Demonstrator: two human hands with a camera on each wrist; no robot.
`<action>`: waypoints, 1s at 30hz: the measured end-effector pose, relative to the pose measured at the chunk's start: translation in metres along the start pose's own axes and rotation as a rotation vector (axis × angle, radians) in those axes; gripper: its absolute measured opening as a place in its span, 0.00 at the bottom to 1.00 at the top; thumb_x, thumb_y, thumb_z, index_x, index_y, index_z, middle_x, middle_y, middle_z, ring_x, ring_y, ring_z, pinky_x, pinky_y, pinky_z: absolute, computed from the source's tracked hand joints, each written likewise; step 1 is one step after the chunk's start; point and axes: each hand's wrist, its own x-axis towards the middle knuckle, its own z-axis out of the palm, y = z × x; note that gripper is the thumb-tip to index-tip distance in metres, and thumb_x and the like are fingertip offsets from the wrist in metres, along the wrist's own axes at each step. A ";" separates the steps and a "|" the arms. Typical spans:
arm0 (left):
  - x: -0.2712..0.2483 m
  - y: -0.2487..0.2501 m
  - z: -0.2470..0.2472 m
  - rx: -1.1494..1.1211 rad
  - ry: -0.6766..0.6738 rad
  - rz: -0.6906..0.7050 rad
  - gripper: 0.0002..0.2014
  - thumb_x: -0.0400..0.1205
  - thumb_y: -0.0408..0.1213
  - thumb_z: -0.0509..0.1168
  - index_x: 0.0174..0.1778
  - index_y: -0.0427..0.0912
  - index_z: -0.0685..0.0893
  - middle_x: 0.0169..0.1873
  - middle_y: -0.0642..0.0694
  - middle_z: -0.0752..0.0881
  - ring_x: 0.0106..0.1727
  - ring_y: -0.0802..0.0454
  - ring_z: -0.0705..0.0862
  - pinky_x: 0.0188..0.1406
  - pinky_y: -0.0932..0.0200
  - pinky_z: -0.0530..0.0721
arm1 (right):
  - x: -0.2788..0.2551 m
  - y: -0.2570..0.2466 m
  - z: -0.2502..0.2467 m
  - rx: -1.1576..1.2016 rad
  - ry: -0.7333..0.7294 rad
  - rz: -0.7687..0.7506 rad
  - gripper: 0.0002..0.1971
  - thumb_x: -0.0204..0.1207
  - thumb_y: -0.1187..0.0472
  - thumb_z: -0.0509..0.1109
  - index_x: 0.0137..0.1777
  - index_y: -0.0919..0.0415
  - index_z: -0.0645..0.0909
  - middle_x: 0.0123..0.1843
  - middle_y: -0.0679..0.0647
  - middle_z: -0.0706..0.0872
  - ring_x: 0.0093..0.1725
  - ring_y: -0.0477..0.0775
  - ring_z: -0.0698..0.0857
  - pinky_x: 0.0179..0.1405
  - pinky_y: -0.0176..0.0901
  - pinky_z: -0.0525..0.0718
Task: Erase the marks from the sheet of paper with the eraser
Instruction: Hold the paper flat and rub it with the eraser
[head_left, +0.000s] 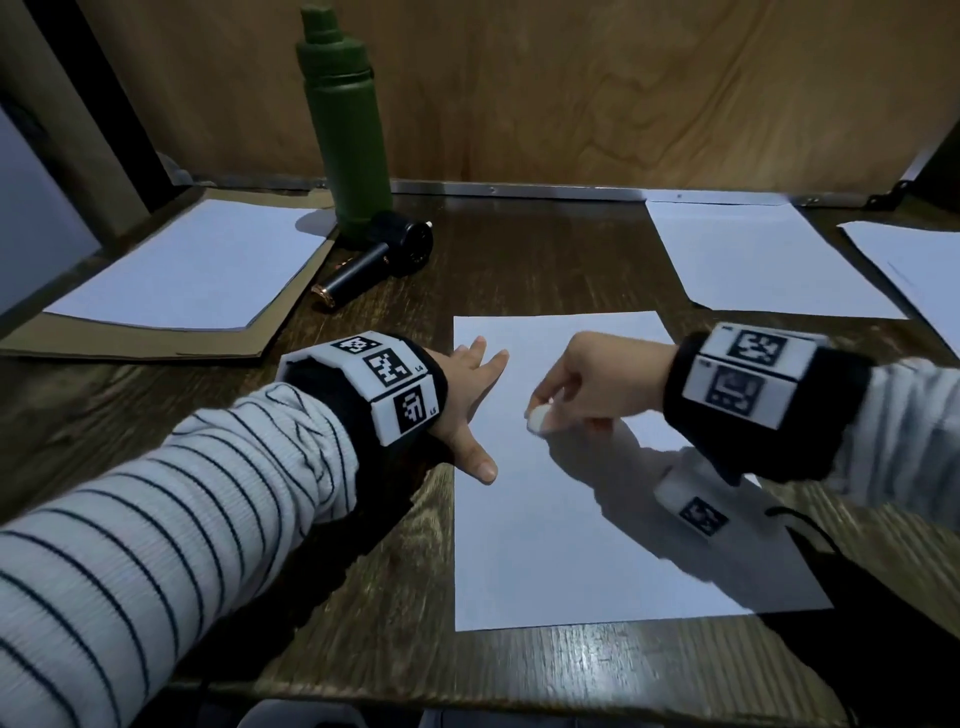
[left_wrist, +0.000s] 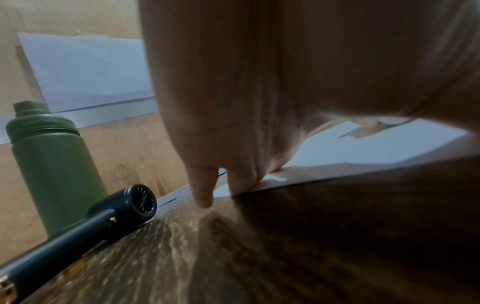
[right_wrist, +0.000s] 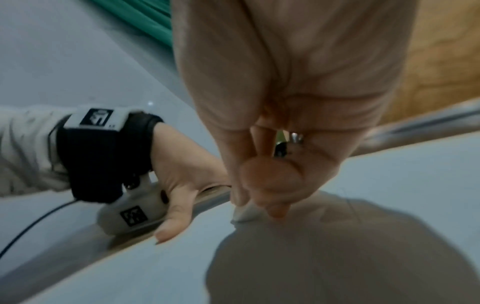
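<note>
1. The bench (head_left: 363, 597), dark wood, lies nearest and carries everything.
2. The sheet of paper (head_left: 550, 545) lies flat on the near middle of the bench; no marks can be made out on it.
3. The left hand (head_left: 467, 400) lies flat on the sheet's left edge, fingers (head_left: 491, 364) straight and spread, holding nothing.
4. The right hand (head_left: 597, 379) is over the far part of the sheet, its fingers curled.
5. The eraser (head_left: 538, 418), white, is pinched in those fingers and touches the paper.
</note>
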 end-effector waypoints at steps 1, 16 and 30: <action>0.000 0.000 0.000 -0.003 0.005 0.001 0.64 0.66 0.68 0.69 0.81 0.47 0.28 0.82 0.42 0.32 0.84 0.42 0.42 0.80 0.41 0.55 | -0.004 0.000 0.000 0.038 -0.053 0.007 0.08 0.70 0.50 0.75 0.46 0.49 0.89 0.32 0.53 0.87 0.22 0.41 0.80 0.32 0.27 0.77; -0.003 -0.001 0.001 -0.020 0.028 0.010 0.64 0.67 0.67 0.69 0.81 0.47 0.29 0.82 0.42 0.33 0.85 0.42 0.44 0.80 0.41 0.55 | 0.003 0.003 -0.009 0.151 0.018 0.085 0.08 0.65 0.53 0.80 0.42 0.55 0.91 0.28 0.49 0.85 0.30 0.47 0.82 0.29 0.29 0.81; -0.004 -0.001 0.002 -0.030 0.036 0.013 0.64 0.67 0.67 0.69 0.81 0.46 0.29 0.82 0.42 0.33 0.85 0.43 0.42 0.80 0.41 0.53 | 0.010 0.002 -0.015 0.254 0.138 0.137 0.06 0.67 0.60 0.79 0.43 0.60 0.90 0.23 0.48 0.83 0.24 0.45 0.80 0.27 0.28 0.83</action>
